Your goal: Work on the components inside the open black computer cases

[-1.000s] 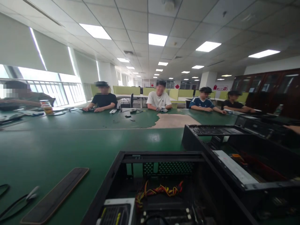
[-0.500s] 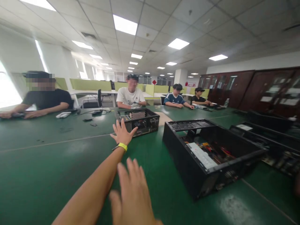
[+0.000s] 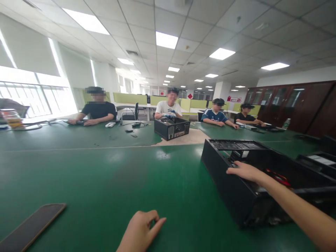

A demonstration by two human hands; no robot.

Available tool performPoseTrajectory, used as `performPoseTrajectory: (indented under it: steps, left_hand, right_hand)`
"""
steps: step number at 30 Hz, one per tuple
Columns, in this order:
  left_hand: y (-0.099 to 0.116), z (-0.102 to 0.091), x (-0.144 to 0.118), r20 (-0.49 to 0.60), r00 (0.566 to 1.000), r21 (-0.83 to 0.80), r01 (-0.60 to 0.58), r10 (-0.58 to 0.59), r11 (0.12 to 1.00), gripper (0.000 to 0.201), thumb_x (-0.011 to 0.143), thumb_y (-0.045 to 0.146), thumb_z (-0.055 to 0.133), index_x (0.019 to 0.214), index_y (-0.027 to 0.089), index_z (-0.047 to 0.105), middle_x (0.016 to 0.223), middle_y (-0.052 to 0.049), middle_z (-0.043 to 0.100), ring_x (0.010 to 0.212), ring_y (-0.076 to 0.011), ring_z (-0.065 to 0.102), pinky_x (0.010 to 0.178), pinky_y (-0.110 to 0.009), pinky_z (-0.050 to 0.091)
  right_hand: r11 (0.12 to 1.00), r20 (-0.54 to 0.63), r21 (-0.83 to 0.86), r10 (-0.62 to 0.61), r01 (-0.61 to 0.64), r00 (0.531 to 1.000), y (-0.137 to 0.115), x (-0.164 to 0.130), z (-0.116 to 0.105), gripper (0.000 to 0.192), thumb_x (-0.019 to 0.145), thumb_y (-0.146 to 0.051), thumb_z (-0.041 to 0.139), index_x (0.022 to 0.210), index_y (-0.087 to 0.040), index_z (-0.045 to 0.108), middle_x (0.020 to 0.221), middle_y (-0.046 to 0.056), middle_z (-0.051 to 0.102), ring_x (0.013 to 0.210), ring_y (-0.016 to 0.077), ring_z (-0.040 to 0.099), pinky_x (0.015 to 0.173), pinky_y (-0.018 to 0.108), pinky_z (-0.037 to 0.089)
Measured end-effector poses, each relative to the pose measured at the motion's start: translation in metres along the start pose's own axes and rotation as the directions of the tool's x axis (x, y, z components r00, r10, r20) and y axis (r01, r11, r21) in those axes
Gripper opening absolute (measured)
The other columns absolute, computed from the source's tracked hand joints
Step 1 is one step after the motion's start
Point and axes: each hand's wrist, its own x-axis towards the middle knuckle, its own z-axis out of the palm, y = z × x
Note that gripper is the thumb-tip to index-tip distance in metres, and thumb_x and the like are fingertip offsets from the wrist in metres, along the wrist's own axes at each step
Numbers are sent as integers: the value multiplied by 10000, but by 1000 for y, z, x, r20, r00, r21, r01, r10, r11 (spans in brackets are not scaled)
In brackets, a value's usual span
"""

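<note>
A large black open-topped computer case (image 3: 225, 189) lies on the right of the green table. Over its near left edge rests my right hand (image 3: 245, 171), thumb on the outer side and fingertips at the inside, gripping the rim. Red wires and parts show inside the case, partly covered by my forearm. Low in the middle, my left hand (image 3: 141, 231) hovers near the tabletop with its fingers curled in, and nothing shows in them. A smaller black computer case (image 3: 172, 129) stands farther off, in front of a co-worker in a white shirt.
Dark flat panel (image 3: 31, 227) at the near left of the green table (image 3: 99, 175). More black case parts (image 3: 320, 164) lie at the far right. Several co-workers sit along the far side; cables and a small device (image 3: 128, 130) lie before them. A jar (image 3: 12, 119) stands far left.
The smaller case has moved away, toward the co-worker in white. My left hand has drawn back and curled; my right hand has moved right onto the large case's edge. The view has shifted left.
</note>
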Motion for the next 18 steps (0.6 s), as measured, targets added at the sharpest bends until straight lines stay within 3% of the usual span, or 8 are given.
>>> performPoseTrajectory:
  steps: [5,10,12,16,18]
  left_hand:
    - [-15,-50,-2,-107,994,32,18,-14,999,466,854,539,370,633,180,568,514,47,372,510,-104,338,518,-238,270]
    - [13,-88,11,-199,974,16,-103,104,995,441,873,508,372,646,174,548,527,48,406,502,-94,355,515,-233,264]
    - [31,-102,22,-231,958,23,-167,167,986,437,880,494,371,644,173,550,536,41,450,502,-94,379,516,-232,273]
    - [72,-126,61,-301,918,94,-241,258,966,467,880,502,360,623,171,566,554,19,527,531,-107,450,528,-228,307]
    - [92,-128,86,-309,907,189,-234,284,954,473,879,506,356,635,175,589,579,5,567,582,-122,505,554,-226,335]
  right_hand:
    - [998,52,-54,-23,26,998,-11,-16,8,763,722,-621,465,1277,-98,485,1239,198,541,1150,333,501,888,386,399]
    - [980,72,-95,-169,176,983,-67,-64,17,916,712,-801,287,1249,-92,509,1212,205,558,1138,336,517,908,399,404]
    - [960,102,-96,-255,265,962,-96,-91,19,891,734,-797,249,1206,-99,540,1157,205,592,1098,337,547,896,412,418]
    - [889,217,12,-450,458,866,-152,-136,22,734,785,-717,308,1133,-128,573,1081,177,632,979,320,617,798,396,486]
    - [849,377,225,-528,477,762,-176,-143,25,706,806,-663,356,1268,-139,461,1063,160,639,831,264,668,681,346,521]
